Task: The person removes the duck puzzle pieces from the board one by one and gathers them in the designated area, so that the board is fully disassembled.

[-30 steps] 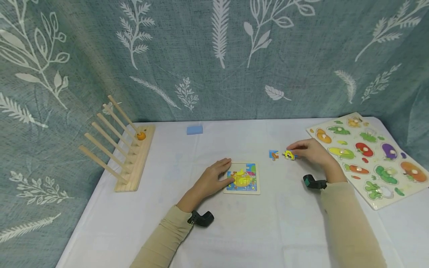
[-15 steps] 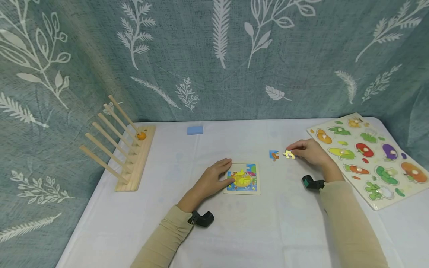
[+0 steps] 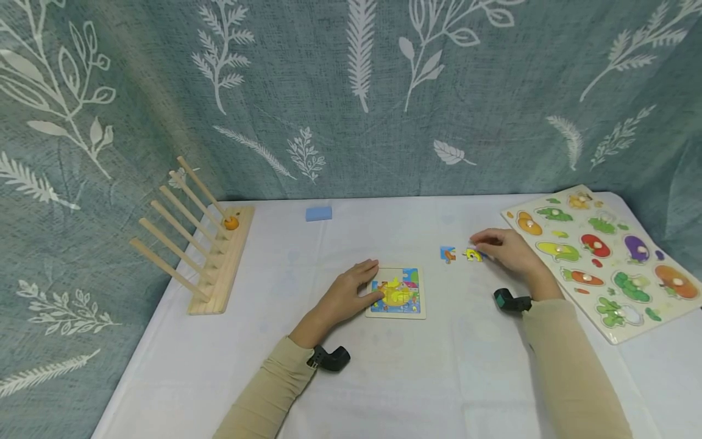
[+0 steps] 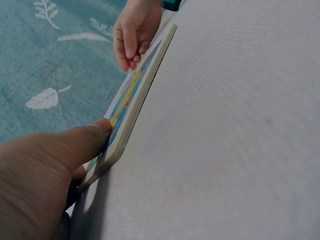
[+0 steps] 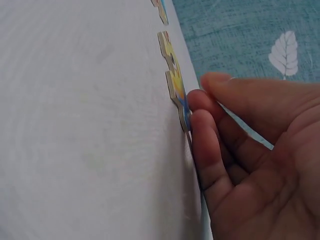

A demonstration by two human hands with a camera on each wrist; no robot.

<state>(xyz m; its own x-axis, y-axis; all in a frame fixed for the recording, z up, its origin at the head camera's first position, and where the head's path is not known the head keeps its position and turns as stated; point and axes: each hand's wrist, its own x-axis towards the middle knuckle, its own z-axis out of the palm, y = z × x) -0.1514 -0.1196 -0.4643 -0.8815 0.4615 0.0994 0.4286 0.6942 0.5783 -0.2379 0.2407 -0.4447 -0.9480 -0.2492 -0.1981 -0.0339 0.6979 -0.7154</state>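
In the head view my left hand (image 3: 344, 296) holds the left edge of a small wooden-framed jigsaw puzzle (image 3: 398, 315) with a yellow picture. The left wrist view shows the thumb (image 4: 92, 140) on the frame's top, with the other fingers mostly hidden. To the puzzle's right, my right hand (image 3: 507, 249) is down at a yellow puzzle piece (image 3: 472, 254), fingers loosely bent. In the right wrist view the fingertips sit against a yellow, orange and blue piece (image 5: 176, 90); no clear pinch shows. Another yellow piece (image 5: 167, 47) lies right beside it. A blue and brown piece (image 3: 447, 253) lies further left.
A vegetable peg puzzle board (image 3: 598, 274) lies beyond the right forearm. At the left stands a wooden rack (image 3: 233, 268) with several slanting pegs and an orange bead (image 3: 231, 223). A blue block (image 3: 319, 213) lies near the table's back edge, before a patterned curtain (image 3: 329, 91).
The yellow piece at my right fingertips tilted and caught the light half a second ago; now it looks flat. The right fingers have shifted very slightly. My left hand stays on the puzzle.
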